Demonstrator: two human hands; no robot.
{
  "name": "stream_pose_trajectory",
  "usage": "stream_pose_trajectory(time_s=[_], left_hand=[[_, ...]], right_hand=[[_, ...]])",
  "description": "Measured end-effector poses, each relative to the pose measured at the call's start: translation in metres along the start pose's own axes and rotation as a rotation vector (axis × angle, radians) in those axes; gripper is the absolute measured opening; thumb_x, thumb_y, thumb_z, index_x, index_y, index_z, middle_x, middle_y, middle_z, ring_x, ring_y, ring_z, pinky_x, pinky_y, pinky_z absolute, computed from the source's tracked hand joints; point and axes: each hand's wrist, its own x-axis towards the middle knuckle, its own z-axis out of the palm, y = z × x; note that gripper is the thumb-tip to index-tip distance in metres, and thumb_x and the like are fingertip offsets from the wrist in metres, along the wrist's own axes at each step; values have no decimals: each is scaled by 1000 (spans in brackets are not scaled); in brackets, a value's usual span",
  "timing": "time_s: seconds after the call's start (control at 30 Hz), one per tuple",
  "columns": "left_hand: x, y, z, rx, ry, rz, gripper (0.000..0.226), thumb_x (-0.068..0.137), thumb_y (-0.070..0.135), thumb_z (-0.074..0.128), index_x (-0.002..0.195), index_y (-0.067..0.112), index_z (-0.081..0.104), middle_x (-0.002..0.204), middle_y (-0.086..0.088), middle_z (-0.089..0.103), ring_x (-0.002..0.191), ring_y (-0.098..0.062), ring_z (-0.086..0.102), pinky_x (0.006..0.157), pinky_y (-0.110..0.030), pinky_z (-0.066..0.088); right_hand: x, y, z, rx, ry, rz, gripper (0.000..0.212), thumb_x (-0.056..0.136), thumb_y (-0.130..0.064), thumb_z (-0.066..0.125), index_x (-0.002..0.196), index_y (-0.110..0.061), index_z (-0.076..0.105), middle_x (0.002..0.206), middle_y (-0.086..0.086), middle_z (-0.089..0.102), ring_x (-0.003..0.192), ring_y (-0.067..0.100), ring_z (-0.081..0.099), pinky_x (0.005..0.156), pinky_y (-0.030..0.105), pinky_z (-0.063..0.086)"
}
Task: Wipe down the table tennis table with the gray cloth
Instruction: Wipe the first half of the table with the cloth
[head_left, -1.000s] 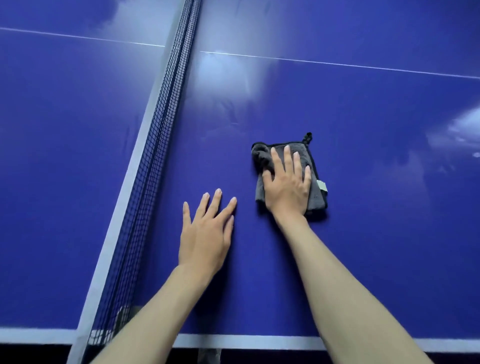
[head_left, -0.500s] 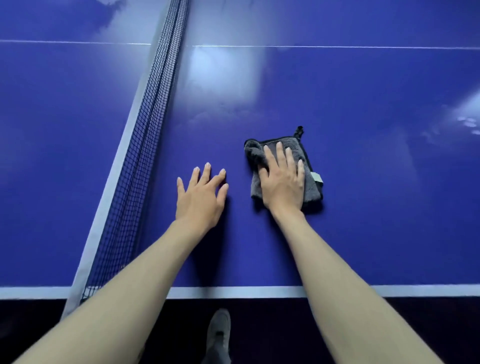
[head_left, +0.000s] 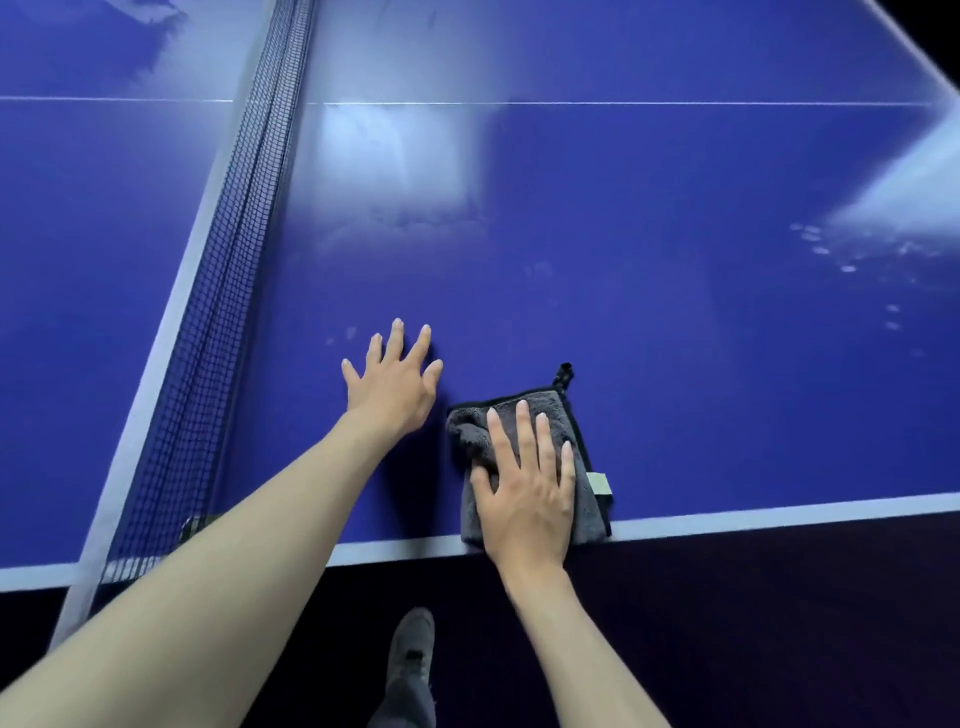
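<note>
Right at the near white edge of the glossy blue table tennis table (head_left: 675, 312), the folded gray microfiber cloth (head_left: 566, 441) sits flat under the right hand (head_left: 524, 493), palm down, fingers straight and pressing, not gripping. Left hand (head_left: 389, 384) is spread wide open on the bare surface just beside it, holding nothing. Black mesh net (head_left: 208, 312) runs along the left. Smudgy fingerprints show far right.

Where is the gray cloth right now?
In the head view, the folded gray microfiber cloth lies under the flat right hand at the blue table's near white edge, right of the left hand.
</note>
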Motion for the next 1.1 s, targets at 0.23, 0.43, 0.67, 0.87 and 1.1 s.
stream_pose_trajectory(time_s=[0.23,0.43,0.67,0.87,1.1], left_hand=[[8,-4,15,40,85,10,57,108,48,16,161,42,-5,171,7,-10,158,-25,-7,120,-67,11],[11,-3,6,4,59,-7,60,107,37,24,160,44,-2,171,8,-8,158,-22,-8,122,-65,15],[10,2,3,-89,77,-44,66,100,30,30,160,45,9,171,11,-2,158,-19,-5,122,-67,9],[13,9,-6,-138,9,-102,57,102,36,31,159,42,22,171,9,2,158,-21,-1,118,-70,11],[-64,70,15,-157,105,-103,58,103,33,39,160,27,28,162,0,34,145,-26,33,111,-52,38]], right_hand=[[159,-13,9,36,87,45,66,98,-63,31,160,-39,34,170,-2,27,157,22,24,127,51,16],[291,-18,3,80,33,-7,61,102,-65,40,159,-43,35,171,-6,25,158,18,18,128,46,7],[289,-12,1,191,59,0,50,105,-46,47,154,-40,44,170,-8,28,158,15,19,129,42,8],[172,14,-5,210,111,-16,52,101,-39,57,152,-38,48,168,-6,33,157,17,24,129,45,14],[11,63,-19,164,65,8,61,93,-43,68,151,-39,50,166,-5,36,154,18,31,126,46,24]])
